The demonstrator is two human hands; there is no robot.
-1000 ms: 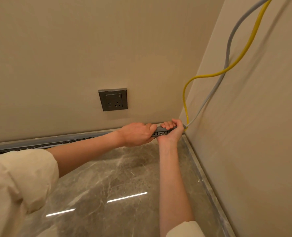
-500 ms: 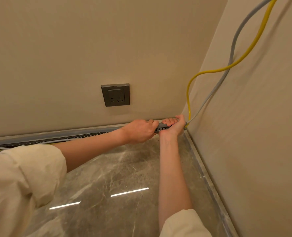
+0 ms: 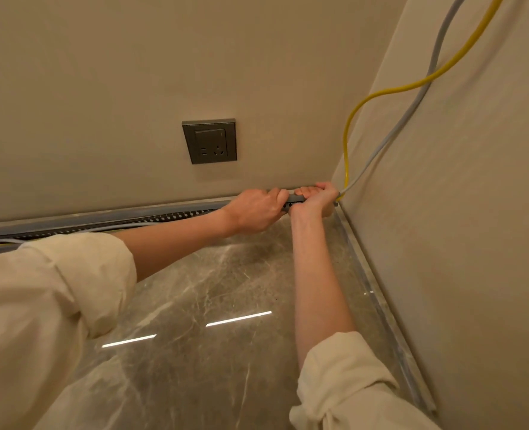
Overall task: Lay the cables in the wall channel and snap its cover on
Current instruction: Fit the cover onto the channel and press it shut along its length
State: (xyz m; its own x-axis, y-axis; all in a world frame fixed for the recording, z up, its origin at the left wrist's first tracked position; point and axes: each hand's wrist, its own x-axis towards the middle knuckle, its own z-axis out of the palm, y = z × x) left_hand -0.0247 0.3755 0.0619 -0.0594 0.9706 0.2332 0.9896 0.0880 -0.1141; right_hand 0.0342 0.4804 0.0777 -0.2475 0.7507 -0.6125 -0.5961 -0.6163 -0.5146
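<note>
A grey perforated wall channel [image 3: 170, 216] runs along the foot of the back wall, with a grey cable lying in its open left stretch. At its right end, by the room corner, a short grey cover piece [image 3: 294, 199] shows between my hands. My left hand [image 3: 258, 209] is curled over the channel there. My right hand [image 3: 317, 197] grips the same end beside the corner. A yellow cable [image 3: 381, 94] and a grey cable [image 3: 412, 103] hang down the right wall and enter the channel right behind my right hand.
A dark grey wall socket [image 3: 209, 141] sits on the back wall above the channel. The floor [image 3: 226, 290] is glossy grey marble. A grey skirting strip [image 3: 377, 299] runs along the foot of the right wall.
Both hands stay clamped on the channel's right end. The view has shifted slightly, and the cables hang much as before.
</note>
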